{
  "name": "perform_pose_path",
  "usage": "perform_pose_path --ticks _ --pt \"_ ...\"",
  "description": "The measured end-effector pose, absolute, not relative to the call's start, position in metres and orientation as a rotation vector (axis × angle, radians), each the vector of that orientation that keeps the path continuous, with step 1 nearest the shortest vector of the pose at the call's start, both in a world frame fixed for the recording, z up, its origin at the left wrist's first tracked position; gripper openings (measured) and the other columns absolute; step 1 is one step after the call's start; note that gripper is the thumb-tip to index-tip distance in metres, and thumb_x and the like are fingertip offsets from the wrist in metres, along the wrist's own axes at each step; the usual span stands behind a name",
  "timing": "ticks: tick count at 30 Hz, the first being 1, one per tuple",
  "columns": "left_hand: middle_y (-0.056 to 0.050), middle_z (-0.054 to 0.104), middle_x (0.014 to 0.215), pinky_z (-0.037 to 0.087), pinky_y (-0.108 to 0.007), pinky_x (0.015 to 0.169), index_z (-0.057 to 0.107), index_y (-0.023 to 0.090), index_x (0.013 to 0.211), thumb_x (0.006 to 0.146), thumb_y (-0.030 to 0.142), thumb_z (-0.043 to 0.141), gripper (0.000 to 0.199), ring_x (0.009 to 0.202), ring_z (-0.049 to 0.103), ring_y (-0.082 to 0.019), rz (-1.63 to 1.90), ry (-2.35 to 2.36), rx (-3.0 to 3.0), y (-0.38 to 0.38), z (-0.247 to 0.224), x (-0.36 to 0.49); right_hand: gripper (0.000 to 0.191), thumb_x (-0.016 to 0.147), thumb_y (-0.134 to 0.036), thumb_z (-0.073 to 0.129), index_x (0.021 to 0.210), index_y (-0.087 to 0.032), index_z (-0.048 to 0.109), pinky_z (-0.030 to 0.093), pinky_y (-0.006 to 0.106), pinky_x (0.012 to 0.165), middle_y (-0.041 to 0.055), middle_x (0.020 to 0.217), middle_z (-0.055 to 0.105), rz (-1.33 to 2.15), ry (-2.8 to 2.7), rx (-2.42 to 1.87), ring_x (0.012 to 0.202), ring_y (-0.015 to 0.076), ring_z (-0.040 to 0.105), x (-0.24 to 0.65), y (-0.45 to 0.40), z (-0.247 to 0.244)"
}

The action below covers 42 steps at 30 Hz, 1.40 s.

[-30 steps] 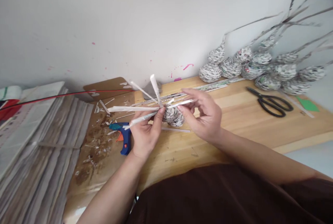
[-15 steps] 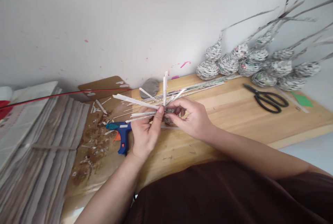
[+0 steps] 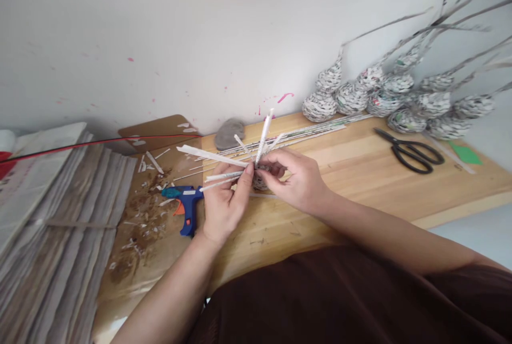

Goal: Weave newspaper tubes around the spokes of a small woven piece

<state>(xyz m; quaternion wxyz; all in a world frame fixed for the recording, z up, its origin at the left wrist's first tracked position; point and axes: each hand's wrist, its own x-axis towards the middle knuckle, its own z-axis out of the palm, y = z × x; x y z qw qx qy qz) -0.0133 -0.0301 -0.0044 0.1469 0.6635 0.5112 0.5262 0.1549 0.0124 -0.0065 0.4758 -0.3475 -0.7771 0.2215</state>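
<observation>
A small woven paper piece [image 3: 261, 181] is held between my two hands above the wooden table, with several white paper strips [image 3: 216, 157] fanning out to the left and upward. My left hand [image 3: 230, 200] grips its left side, thumb pressed on the centre. From the right, my right hand [image 3: 294, 178] pinches the piece at its centre with thumb and index finger, beside an upright strip [image 3: 264, 135]. The fingers hide part of the weave.
Black scissors [image 3: 412, 153] lie at the right, near woven gourd shapes [image 3: 320, 105]. Thin paper rods [image 3: 308, 133] and a grey lump [image 3: 229, 134] lie behind my hands. A blue glue gun [image 3: 189, 210], scraps and a newspaper stack [image 3: 76, 232] are at the left.
The upright strip now leans to the right, and the strip behind it shows a shorter length. Both hands keep hold of the piece, with my left hand shifted slightly right.
</observation>
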Motion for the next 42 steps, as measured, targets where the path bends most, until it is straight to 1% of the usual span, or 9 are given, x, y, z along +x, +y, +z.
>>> perform_pose_path --ticks 5,10,15,19,21,26,33,38,42 --pt "-0.003 0.074 0.079 0.053 -0.03 0.078 0.075 0.019 0.077 0.094 0.024 0.063 0.021 0.08 0.068 -0.017 1.507 1.446 1.882 -0.032 -0.004 -0.013 0.005 0.084 -0.021 0.071 0.087 -0.018 0.069 0.052 0.024 0.067 0.002 0.081 0.072 0.568 -1.899 -0.878 0.069 0.0125 0.065 0.156 0.012 -0.005" --pt "-0.004 0.075 0.083 0.054 -0.031 0.081 0.075 0.02 0.077 0.094 0.025 0.063 0.022 0.083 0.069 -0.018 1.516 1.413 1.886 -0.032 -0.003 -0.012 0.004 0.083 -0.021 0.071 0.084 -0.019 0.067 0.051 0.024 0.065 0.0004 0.077 0.071 0.602 -1.879 -0.904 0.066 0.0121 0.063 0.156 0.011 -0.005" --pt "-0.003 0.072 0.073 0.055 -0.03 0.075 0.073 0.018 0.07 0.094 0.033 0.062 0.03 0.074 0.068 -0.018 1.502 1.447 1.723 -0.03 -0.005 -0.013 0.003 0.089 -0.017 0.063 0.087 -0.019 0.066 0.047 0.023 0.059 0.0008 0.076 0.067 0.656 -1.896 -0.836 0.062 0.0112 0.058 0.159 0.011 -0.002" --pt "-0.003 0.07 0.07 0.053 -0.028 0.066 0.071 0.018 0.067 0.094 0.039 0.062 0.035 0.067 0.067 -0.016 1.495 1.44 1.607 -0.029 -0.008 -0.013 0.009 0.093 -0.014 0.055 0.091 -0.019 0.063 0.048 0.026 0.068 0.0033 0.085 0.067 0.584 -1.967 -0.76 0.075 0.0142 0.061 0.161 0.012 -0.001" --pt "-0.003 0.07 0.071 0.053 -0.029 0.069 0.069 0.018 0.066 0.094 0.038 0.061 0.036 0.069 0.067 -0.017 1.491 1.45 1.622 -0.029 -0.007 -0.013 0.01 0.094 -0.014 0.055 0.092 -0.02 0.063 0.049 0.027 0.072 0.0033 0.087 0.068 0.57 -1.965 -0.744 0.078 0.0146 0.062 0.161 0.013 -0.002" --pt "-0.004 0.07 0.074 0.052 -0.03 0.074 0.067 0.018 0.064 0.095 0.036 0.059 0.037 0.075 0.066 -0.018 1.487 1.467 1.683 -0.03 -0.007 -0.012 0.008 0.095 -0.016 0.059 0.096 -0.02 0.065 0.051 0.026 0.072 0.0022 0.085 0.069 0.547 -1.929 -0.77 0.076 0.0141 0.064 0.159 0.013 -0.005" --pt "-0.002 0.072 0.07 0.052 -0.028 0.067 0.071 0.017 0.072 0.093 0.033 0.06 0.029 0.067 0.066 -0.017 1.435 1.595 1.7 -0.028 -0.01 -0.014 0.013 0.095 -0.018 0.062 0.1 -0.021 0.073 0.055 0.026 0.071 0.0035 0.088 0.074 0.427 -1.939 -0.76 0.076 0.0138 0.068 0.161 0.01 -0.004" --pt "-0.005 0.077 0.079 0.055 -0.027 0.066 0.077 0.017 0.085 0.089 0.032 0.065 0.019 0.074 0.071 -0.018 1.441 1.509 1.632 -0.024 -0.009 -0.014 0.016 0.094 -0.013 0.06 0.098 -0.02 0.074 0.056 0.026 0.074 0.005 0.092 0.076 0.531 -1.919 -0.741 0.081 0.0147 0.07 0.161 0.01 0.0" --pt "-0.007 0.079 0.092 0.059 -0.029 0.073 0.078 0.017 0.092 0.085 0.031 0.071 0.018 0.081 0.073 -0.02 1.461 1.444 1.568 -0.022 -0.011 -0.012 0.016 0.091 -0.013 0.064 0.1 -0.021 0.074 0.057 0.027 0.074 0.0052 0.096 0.077 0.565 -1.914 -0.761 0.083 0.016 0.072 0.161 0.01 0.0"
